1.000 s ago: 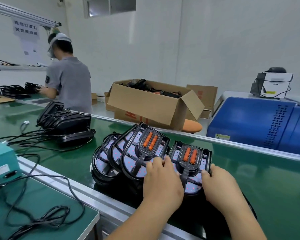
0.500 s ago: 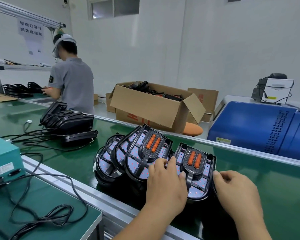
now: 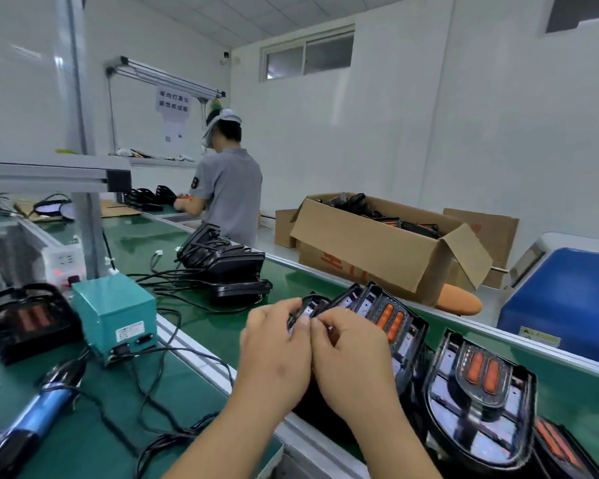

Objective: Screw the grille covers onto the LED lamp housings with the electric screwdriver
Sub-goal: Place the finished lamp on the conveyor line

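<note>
Several black LED lamp housings with grille covers and orange lenses stand in a leaning row on the green conveyor belt [image 3: 201,316]. My left hand [image 3: 274,354] and my right hand [image 3: 350,357] are close together at the row's left end, fingers curled on the rim of the leftmost lamp [image 3: 308,305]. A second lamp [image 3: 388,319] leans just right of my hands, and a third lamp [image 3: 478,385] stands nearer at right. The blue electric screwdriver [image 3: 38,413] lies on the green mat at lower left. One lamp with a grille [image 3: 28,319] sits on the mat at far left.
A teal power box [image 3: 115,312] with black cables stands on the mat. Black lamp bases with cords [image 3: 225,264] are piled on the belt. Beyond the belt are an open cardboard box [image 3: 377,243], a blue machine [image 3: 564,305] and a person in grey [image 3: 229,188].
The view swung left and my hands moved from the two front lamps to the row's left end, now gripping the leftmost lamp together. The screwdriver and power box came into view.
</note>
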A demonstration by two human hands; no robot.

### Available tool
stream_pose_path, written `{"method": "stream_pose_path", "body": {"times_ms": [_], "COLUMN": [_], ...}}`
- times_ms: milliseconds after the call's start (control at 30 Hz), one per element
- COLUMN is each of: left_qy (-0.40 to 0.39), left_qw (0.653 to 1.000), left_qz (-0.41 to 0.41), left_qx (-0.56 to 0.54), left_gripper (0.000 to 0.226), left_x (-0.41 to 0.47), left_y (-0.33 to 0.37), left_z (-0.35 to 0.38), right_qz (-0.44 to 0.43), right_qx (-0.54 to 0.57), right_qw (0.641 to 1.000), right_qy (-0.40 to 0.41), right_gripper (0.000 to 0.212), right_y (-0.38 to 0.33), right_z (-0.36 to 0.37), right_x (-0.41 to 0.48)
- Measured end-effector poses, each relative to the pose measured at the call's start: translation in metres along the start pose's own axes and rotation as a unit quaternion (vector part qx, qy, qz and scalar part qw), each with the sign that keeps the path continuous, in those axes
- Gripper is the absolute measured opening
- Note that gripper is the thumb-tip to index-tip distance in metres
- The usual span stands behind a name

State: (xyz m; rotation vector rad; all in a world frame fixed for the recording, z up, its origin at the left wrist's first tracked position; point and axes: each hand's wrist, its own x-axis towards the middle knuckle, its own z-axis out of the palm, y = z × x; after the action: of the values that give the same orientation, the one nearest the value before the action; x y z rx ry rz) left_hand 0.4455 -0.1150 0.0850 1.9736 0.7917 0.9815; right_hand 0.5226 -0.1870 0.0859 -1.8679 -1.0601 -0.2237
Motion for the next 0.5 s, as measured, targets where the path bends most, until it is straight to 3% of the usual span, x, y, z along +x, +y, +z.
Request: {"method": "stream_pose_path", "body": {"times_ms": [233,500], "left_qy": [0.151,0.32], "left_qw": [0.986,0.933], "left_qz": [-0.069,-0.159], "left_qx": [0.029,0.046], "left_gripper": [0.029,0.027], "left_x": [-0.01,-0.076], "left_y": [-0.065,-0.128], "left_z": [-0.112,-0.25], "right_qz": [-0.086,-0.164], "right_qx": [0.086,0.162], "right_qw": [0.983,0.922], "right_qy": [-0.137,-0.31], "right_gripper": [0.023,0.02], "right_y": [-0.088,-0.211], "right_z": [0.099,0.195], "right_x": [-0.007,-0.066]}}
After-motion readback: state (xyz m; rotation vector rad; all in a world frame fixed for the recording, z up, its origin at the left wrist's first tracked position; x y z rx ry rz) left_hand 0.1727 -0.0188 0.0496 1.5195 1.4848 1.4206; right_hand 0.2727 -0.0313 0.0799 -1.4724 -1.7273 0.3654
